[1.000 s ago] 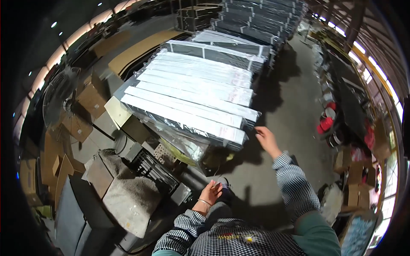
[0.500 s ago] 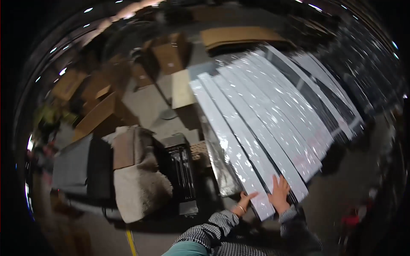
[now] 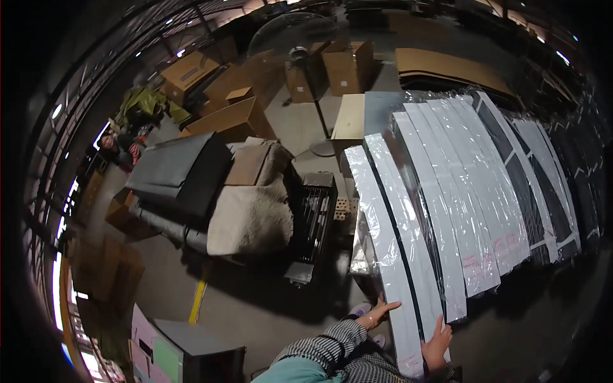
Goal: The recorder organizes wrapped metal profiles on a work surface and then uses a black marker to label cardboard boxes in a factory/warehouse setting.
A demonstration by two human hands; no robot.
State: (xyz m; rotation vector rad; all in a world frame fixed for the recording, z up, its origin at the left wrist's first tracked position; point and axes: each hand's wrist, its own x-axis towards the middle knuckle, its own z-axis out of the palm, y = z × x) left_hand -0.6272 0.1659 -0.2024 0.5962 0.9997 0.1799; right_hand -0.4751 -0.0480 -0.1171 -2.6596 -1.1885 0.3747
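Two long white panels (image 3: 397,255) in clear plastic wrap lie side by side, a dark strip between them. Their near ends jut toward me beyond the rest of the row. My left hand (image 3: 381,313) grips the left edge, thumb on top and fingers out of sight beneath. At the right edge near the same end, my right hand (image 3: 437,346) is closed round the pair, fingers on the upper face. More wrapped white panels (image 3: 463,191) overlap to the right, some with faint pink marks near their ends.
On the left stand a dark grey padded piece (image 3: 179,169), a beige fleecy cover (image 3: 249,220) and a black slatted frame (image 3: 316,214). Behind are cardboard boxes (image 3: 348,67) and a stand fan (image 3: 322,148). A person (image 3: 118,148) is far left. A grey-topped box (image 3: 198,335) sits near left.
The two leftmost panels have slid toward me, opening a gap to the others. Both hands have come nearer with them. My view has turned left, bringing the grey-topped box in.
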